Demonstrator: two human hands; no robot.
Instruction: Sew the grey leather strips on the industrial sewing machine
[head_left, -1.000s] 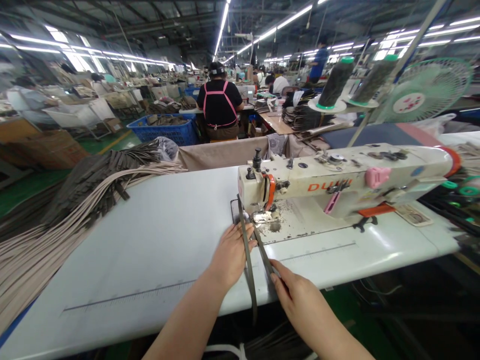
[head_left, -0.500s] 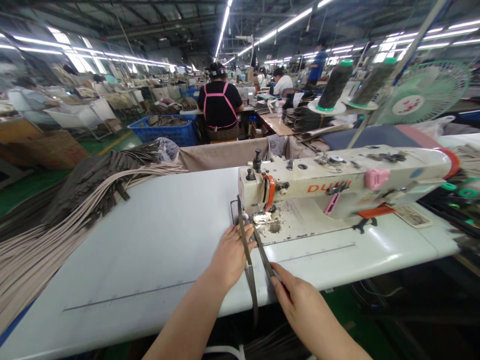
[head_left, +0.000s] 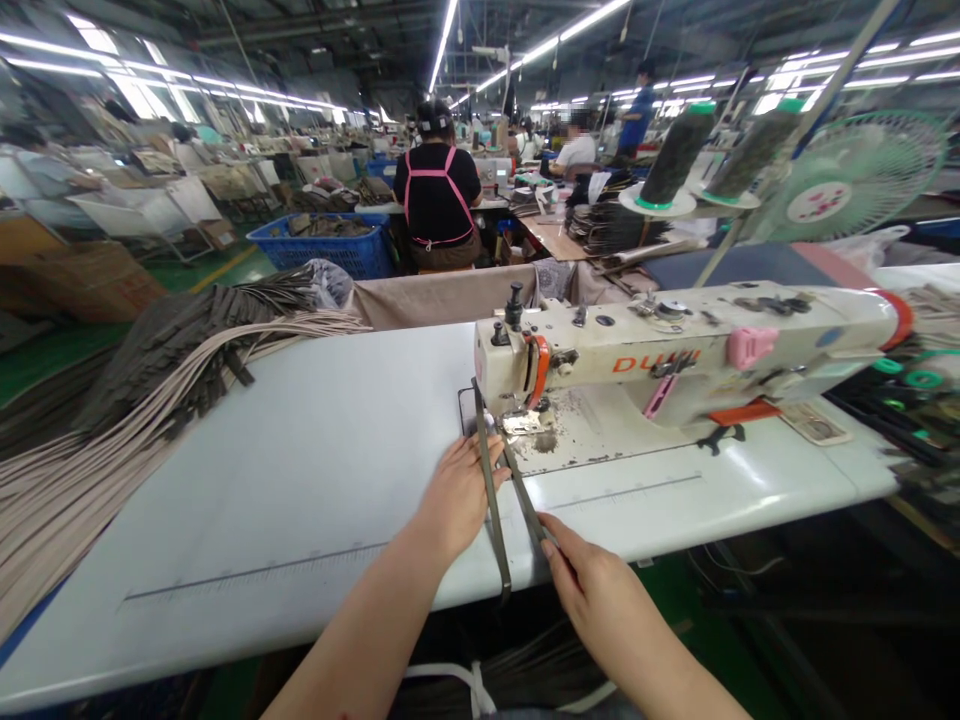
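A sewing machine (head_left: 697, 340) stands on the white tabletop. A narrow dark strap (head_left: 523, 495) runs from beneath its needle area towards me. My right hand (head_left: 592, 580) pinches this strap between thumb and fingers at the table's front edge. Flat on the tabletop just left of the needle area, my left hand (head_left: 454, 500) is open with its fingers stretched forward and its thumb side by the strap. Another dark length (head_left: 495, 520) crosses over the left fingers and reaches the front edge. Where it joins the stitched strap, I cannot see.
Bundles of beige straps (head_left: 150, 420) and dark straps (head_left: 172, 350) lie along the table's left side. Two thread cones (head_left: 679, 155) and a green fan (head_left: 855, 185) rise at the right. Ahead, a person in a pink-strapped apron (head_left: 439, 190) sits beside a blue basket (head_left: 322, 250).
The dark length over my left fingers has drawn up, so its lower part now hangs less far past the front edge. Both hands keep nearly the same places. The view has shifted slightly.
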